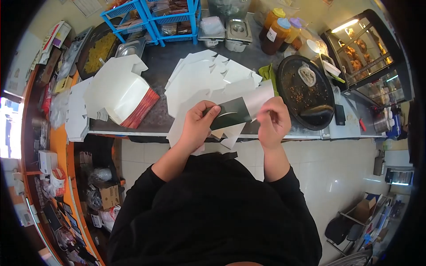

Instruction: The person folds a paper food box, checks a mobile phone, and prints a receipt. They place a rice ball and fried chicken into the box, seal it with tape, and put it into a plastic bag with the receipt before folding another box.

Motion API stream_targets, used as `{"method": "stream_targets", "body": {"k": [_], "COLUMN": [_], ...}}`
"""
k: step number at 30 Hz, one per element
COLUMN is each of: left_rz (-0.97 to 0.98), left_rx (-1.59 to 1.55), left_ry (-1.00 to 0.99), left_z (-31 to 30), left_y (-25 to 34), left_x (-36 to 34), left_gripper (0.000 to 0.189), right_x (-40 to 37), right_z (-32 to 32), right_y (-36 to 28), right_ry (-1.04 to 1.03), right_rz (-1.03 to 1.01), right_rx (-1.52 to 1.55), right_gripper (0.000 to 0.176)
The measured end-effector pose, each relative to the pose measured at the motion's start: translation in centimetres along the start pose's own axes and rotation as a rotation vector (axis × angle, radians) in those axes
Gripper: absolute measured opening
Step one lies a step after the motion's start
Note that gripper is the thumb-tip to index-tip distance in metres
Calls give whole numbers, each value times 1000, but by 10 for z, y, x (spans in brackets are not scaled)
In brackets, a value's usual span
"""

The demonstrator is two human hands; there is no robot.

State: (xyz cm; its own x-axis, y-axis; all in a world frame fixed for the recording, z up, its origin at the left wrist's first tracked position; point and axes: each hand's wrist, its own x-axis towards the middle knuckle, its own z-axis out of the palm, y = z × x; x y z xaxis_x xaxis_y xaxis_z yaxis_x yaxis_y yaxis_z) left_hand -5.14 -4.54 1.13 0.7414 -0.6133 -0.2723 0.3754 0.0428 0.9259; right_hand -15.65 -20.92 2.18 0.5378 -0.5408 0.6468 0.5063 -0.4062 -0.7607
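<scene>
My left hand [197,124] pinches a flat cardboard piece [231,113], its thumb on the dark green face. A pale flap [259,98] stands up along its right side. My right hand [274,120] has its fingers curled at this flap's lower edge, slightly blurred. Beneath and behind both hands lies a spread pile of white cut carton blanks [213,73] on the dark counter. To the left, a stack of folded food cartons [122,95] sits nested, white inside with red printed sides.
A round black tray [306,91] with crumbs and a small plastic bag lies right, beside a green cloth [268,75]. Sauce bottles [277,35], lidded steel containers [238,33] and a blue rack [171,20] line the back. A heated display case [361,48] stands far right.
</scene>
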Motion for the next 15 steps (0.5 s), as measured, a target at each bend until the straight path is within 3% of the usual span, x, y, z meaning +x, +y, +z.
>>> {"method": "stream_targets", "body": {"k": [1, 4, 5, 8, 9, 11, 13, 15], "left_rz": [55, 199, 236, 361, 398, 635, 810, 783], "left_rx": [43, 167, 205, 289, 313, 489, 547, 535], "left_ry": [-11, -52, -71, -70, -61, -83, -189, -457], "left_z": [4, 10, 8, 8, 9, 9, 2, -5], "left_y": [1, 5, 5, 11, 14, 26, 26, 27], "left_x": [-2, -8, -6, -3, -5, -12, -16, -24], "left_gripper": [14, 11, 10, 5, 4, 5, 14, 16], "right_x": [7, 24, 22, 32, 38, 42, 41, 41], "right_z": [7, 16, 16, 16, 12, 16, 11, -29], "right_y": [-8, -15, -13, -21, -27, -30, -21, -4], "right_ry": [20, -201, -266, -444, -454, -78, 267, 167], "right_rz": [35, -208, -113, -213, -309, -149, 283, 739], "right_rx": [-141, -534, -520, -607, -644, -586, -115, 568], "right_gripper": [22, 17, 15, 13, 25, 37, 50, 55]}}
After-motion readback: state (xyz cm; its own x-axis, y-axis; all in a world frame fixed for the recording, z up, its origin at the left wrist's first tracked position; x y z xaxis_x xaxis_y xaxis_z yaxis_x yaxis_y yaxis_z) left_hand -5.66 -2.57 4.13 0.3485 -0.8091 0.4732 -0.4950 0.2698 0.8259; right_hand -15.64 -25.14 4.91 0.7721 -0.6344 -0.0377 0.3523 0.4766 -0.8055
